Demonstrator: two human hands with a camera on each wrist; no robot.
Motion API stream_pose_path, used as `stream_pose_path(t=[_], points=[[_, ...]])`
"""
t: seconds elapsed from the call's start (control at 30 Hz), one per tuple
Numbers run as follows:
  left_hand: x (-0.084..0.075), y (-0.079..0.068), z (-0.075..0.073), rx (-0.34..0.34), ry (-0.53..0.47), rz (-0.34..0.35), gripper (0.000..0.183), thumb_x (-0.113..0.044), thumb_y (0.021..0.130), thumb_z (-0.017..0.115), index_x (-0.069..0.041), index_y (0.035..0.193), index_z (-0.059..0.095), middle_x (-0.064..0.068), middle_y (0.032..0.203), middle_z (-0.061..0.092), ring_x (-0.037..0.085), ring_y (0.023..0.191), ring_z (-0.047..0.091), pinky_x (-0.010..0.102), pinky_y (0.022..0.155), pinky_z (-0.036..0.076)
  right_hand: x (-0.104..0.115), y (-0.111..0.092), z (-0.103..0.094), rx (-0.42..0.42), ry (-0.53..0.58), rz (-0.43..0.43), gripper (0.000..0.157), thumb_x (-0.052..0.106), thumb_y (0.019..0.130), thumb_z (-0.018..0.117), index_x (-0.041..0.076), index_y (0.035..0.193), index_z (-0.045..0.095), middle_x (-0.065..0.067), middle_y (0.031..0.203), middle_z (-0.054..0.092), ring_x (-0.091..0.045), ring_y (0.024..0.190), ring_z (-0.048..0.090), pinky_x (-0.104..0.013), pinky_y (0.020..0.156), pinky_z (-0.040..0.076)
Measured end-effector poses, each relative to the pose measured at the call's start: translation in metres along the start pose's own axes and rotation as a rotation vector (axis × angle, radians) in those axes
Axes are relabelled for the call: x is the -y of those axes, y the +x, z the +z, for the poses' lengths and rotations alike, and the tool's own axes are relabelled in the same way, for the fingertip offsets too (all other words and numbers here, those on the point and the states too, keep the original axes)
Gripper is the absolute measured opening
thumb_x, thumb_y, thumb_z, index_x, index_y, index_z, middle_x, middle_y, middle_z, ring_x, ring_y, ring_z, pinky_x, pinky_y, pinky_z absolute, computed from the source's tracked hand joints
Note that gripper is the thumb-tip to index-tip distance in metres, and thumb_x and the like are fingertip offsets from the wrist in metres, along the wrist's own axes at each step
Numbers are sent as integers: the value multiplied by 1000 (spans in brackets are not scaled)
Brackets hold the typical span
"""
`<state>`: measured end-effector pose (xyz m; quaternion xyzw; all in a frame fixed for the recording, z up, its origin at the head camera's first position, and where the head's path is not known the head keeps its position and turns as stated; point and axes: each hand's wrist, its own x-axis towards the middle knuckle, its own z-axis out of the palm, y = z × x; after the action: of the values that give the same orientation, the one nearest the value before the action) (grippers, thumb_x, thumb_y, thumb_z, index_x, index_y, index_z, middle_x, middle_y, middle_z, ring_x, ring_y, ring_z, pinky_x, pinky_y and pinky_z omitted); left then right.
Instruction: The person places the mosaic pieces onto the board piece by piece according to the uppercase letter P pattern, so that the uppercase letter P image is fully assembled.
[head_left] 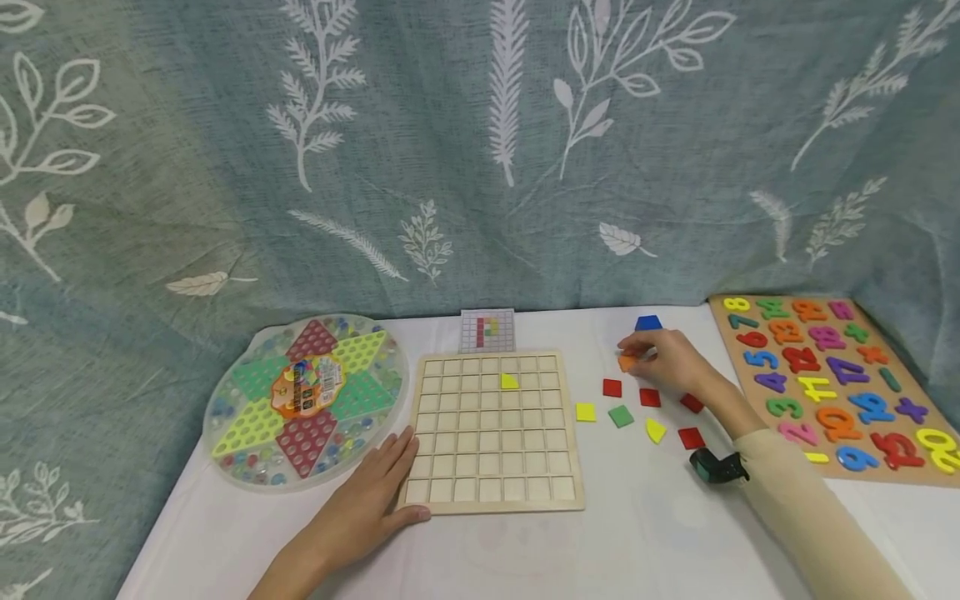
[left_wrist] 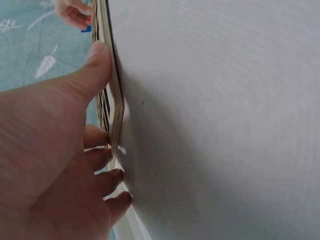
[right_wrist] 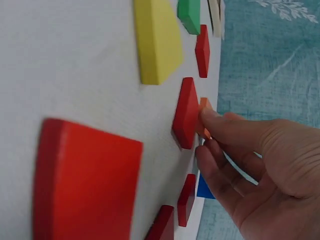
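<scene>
A wooden grid board (head_left: 491, 511) lies flat at the middle of the table, one yellow quarter-round piece (head_left: 509, 382) in a cell of its third row. My left hand (head_left: 371, 492) rests at the board's near left corner, fingers along the left side and thumb (left_wrist: 98, 60) at the front edge. Right of the board, my right hand (head_left: 663, 358) pinches a small orange piece (head_left: 626, 362) between thumb and fingers; the fingers partly cover it. Just beyond that hand is a blue piece (head_left: 648, 322). Nearer are several red squares (right_wrist: 186, 114), a yellow square (head_left: 586, 412), a green square (head_left: 621, 416) and another yellow piece (head_left: 656, 431).
Behind the board is a small pattern card (head_left: 487, 331) with coloured squares on a grid. A round Chinese checkers board (head_left: 306, 402) with marbles lies on the left. At the right is a number puzzle board (head_left: 813, 383). A patterned curtain (head_left: 450, 167) hangs behind the table.
</scene>
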<state>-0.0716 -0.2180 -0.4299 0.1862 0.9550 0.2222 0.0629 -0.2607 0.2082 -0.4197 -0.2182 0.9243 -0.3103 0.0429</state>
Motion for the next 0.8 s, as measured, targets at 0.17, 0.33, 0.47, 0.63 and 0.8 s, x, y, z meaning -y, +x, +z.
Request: stream_pose_path(t=[0.17,0.33,0.47,0.63,0.8], points=[[-1,1,0,1,9,2,89,-55,90,60,3,151,30,15,161,22,38,146,20,52,119,19,1,-1,-3,3,4,22,33,-5,82,73,-5,115,68,-14,99,67,-30,92,62,-44,81,58],[-2,1,-2,3,12,6,88,-54,90,60,4,151,31,15,161,22,38,146,21,53,119,20,2,-1,-6,-12,3,26,29,-2,85,72,-4,114,69,-11,96,68,-31,95,63,-43,82,56],[-4,1,-3,6,18,7,88,-53,90,61,4,151,31,16,160,23,39,146,22,53,118,21,4,1,-10,-8,-6,12,29,-1,86,72,-5,114,68,-9,93,68,-31,94,64,-41,79,55],[-5,2,-5,3,29,5,88,-52,90,62,4,150,32,16,160,25,38,145,24,52,118,22,6,4,-13,-5,-13,-19,29,-4,85,72,-6,113,68,-10,90,68,-33,93,65,-45,80,57],[-4,1,-4,1,34,0,88,-51,89,64,5,150,33,17,159,26,39,145,25,52,118,23,11,9,-12,-6,-8,-57,27,-7,85,70,-7,112,68,-10,90,69,-32,91,66,-47,83,57]])
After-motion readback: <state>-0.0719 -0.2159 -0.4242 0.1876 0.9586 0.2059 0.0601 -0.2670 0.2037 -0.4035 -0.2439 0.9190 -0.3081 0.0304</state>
